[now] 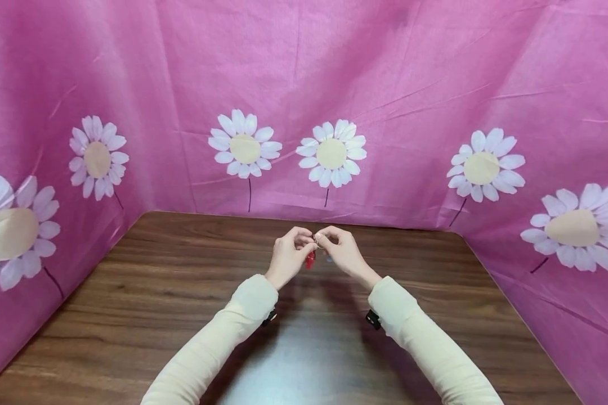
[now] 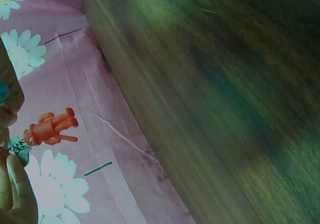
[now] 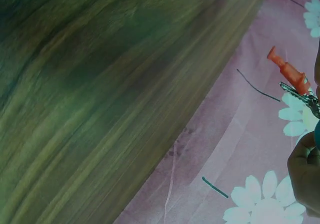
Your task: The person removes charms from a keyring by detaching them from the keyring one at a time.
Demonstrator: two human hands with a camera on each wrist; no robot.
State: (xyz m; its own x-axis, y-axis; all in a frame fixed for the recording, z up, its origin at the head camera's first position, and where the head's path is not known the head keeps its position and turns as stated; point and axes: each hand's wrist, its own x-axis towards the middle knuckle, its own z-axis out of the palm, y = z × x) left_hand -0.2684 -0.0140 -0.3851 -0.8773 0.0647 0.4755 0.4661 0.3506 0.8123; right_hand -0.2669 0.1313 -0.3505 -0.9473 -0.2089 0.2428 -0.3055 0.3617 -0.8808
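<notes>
Item: one glossy red figure-shaped charm (image 1: 310, 260), between the hands, hanging below the fingertips, long axis near upright, nearer the left hand (image 1: 289, 256). Fitting: one thin metal ring and chain (image 2: 19, 146), pinched by both the left hand and the right hand (image 1: 344, 252). One small blue piece (image 1: 329, 259) under the right fingers, shape unclear. Surface: brown wood-grain table (image 1: 157, 315), below, apart. Surround: pink cloth (image 1: 385, 67) printed with white daisies (image 1: 331, 153).
</notes>
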